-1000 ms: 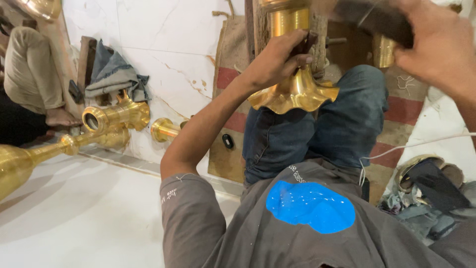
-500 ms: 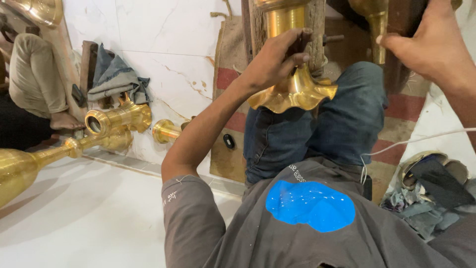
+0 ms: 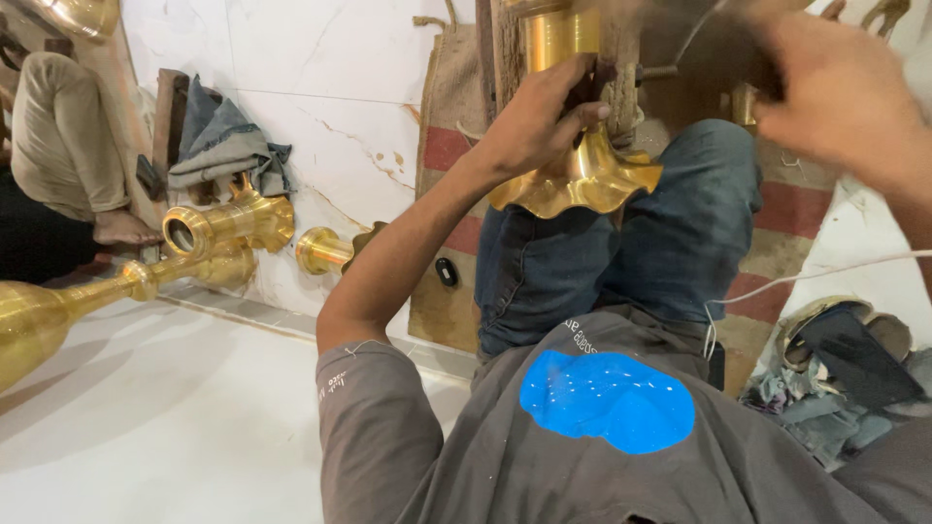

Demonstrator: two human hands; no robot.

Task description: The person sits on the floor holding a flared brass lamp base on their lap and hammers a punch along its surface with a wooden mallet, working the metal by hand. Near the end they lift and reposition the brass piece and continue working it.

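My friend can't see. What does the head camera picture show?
The person's left hand grips a shiny brass piece with a wavy flared rim above their jeans. Their right hand is blurred near its top. More brass pieces lie by the white wall.

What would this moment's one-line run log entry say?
left hand: gripping brass flared piece | right hand: raised, blurred, contents unclear | brass parts on floor
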